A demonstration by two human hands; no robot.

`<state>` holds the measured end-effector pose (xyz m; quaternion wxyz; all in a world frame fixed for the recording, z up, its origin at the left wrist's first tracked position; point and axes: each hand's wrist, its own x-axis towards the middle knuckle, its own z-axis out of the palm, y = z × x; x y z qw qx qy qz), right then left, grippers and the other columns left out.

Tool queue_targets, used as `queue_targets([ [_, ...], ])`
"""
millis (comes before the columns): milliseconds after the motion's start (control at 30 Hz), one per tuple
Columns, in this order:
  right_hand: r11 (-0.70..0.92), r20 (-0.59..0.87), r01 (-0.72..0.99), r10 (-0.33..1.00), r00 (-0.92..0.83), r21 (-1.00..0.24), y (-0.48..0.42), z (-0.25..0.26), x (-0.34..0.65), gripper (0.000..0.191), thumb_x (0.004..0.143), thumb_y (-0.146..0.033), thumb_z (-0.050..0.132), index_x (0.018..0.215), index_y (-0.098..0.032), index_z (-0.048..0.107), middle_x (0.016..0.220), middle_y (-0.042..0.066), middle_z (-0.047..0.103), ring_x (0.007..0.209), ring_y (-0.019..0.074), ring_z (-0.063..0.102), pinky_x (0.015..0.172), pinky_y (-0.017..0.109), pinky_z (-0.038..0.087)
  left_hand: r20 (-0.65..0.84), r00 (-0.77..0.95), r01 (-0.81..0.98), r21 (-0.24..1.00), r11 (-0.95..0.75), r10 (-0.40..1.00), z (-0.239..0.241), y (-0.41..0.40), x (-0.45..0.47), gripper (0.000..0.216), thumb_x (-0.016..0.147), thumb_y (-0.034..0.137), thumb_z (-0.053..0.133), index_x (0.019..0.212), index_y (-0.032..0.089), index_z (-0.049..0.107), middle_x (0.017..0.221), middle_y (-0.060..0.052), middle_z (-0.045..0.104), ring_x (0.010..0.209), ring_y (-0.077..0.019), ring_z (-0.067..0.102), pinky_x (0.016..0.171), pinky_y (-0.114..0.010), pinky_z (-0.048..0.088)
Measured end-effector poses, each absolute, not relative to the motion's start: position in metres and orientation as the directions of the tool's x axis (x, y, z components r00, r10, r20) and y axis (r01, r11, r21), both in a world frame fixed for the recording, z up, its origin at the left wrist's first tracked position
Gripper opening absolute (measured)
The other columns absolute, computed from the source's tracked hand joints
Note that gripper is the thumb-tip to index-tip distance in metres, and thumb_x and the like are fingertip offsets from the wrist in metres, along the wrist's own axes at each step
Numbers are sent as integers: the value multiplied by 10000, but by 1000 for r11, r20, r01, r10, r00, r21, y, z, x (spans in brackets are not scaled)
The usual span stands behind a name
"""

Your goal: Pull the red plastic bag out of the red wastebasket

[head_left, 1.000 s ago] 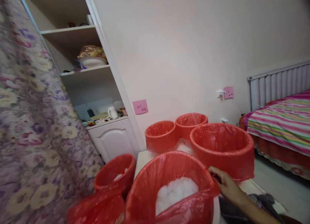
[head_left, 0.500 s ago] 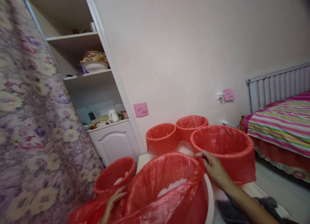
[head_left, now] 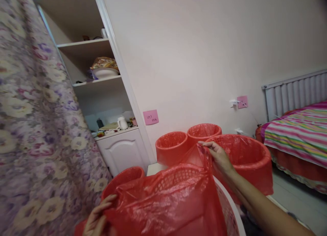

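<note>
Five red baskets point(head_left: 171, 148), two pink notes point(head_left: 150, 117), two hands point(head_left: 219, 157).

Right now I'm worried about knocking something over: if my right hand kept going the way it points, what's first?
Probably the small red basket beyond the right hand; depth is unclear.

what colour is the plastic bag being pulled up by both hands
Translucent red plastic bag, seen best in the head view.

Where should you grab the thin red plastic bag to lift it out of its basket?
Probably at the loose top edge, from above. The thin red plastic bag is limp film, so pinching the rim on two opposite sides looks best, as the right hand and left hand do. It drapes over the red lattice basket.
</note>
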<state>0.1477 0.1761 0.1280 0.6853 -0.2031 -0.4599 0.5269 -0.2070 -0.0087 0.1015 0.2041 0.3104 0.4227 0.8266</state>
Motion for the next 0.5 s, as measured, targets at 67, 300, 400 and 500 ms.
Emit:
queue_targets([
  [67,310,371,-583,929,16,-751,177,123,144,249,660,-396,746,817,-251,618,1083,30,742,960,191,691,911,355,520,323,-757,-93,807,-583,568,107,-6,-216,213,622,241,757,818,253,674,991,65,685,1089,-163,573,981,-266,441],
  [300,220,322,-461,934,-154,-859,192,124,141,278,827,-443,580,853,-170,626,854,49,717,803,168,672,811,376,545,118,-573,-120,967,-226,811,150,16,-221,229,652,422,694,826,273,703,714,62,702,672,-139,621,692,-267,523],
  [400,232,282,-205,925,-257,-951,206,129,135,357,887,-511,538,848,-164,611,712,-16,636,620,123,602,635,313,525,107,-486,134,990,-47,867,158,34,-218,223,617,384,754,777,230,732,712,21,732,647,-154,629,617,-246,503],
  [500,261,194,156,918,-346,-953,221,132,125,316,857,-456,631,740,-163,600,561,-81,525,476,87,489,518,261,453,96,-379,337,941,40,920,154,46,-217,183,519,314,816,527,174,698,561,-22,699,581,-190,627,550,-252,486],
])
